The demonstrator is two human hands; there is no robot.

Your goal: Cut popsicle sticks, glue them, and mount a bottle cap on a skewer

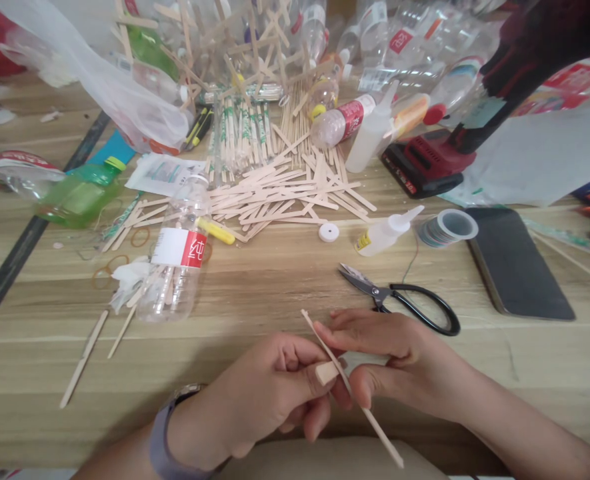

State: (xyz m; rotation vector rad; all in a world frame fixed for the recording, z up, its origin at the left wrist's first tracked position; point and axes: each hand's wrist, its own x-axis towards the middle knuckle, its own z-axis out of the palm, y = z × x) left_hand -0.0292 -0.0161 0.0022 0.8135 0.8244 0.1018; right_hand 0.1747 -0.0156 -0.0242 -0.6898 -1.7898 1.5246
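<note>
At the front edge of the table, a long thin wooden craft stick [377, 428] slants between my two hands. My left hand [275, 387] is closed, with a short wooden stick piece [327, 373] pinched under the thumb and crossing the long stick. The fingers and thumb of my right hand [399, 363] close on the long stick from the other side. Whether the two pieces are joined I cannot tell. Black-handled scissors [382, 291] lie just beyond my right hand, and a clear plastic bottle [167, 293] stands past my left.
Loose craft sticks [285, 193] are heaped mid-table. A small glue bottle [385, 233], a thread spool [447, 230] and a dark phone [519, 267] are at the right. Behind them stands a red cordless drill [432, 160]. A green bottle [82, 193] lies at the left.
</note>
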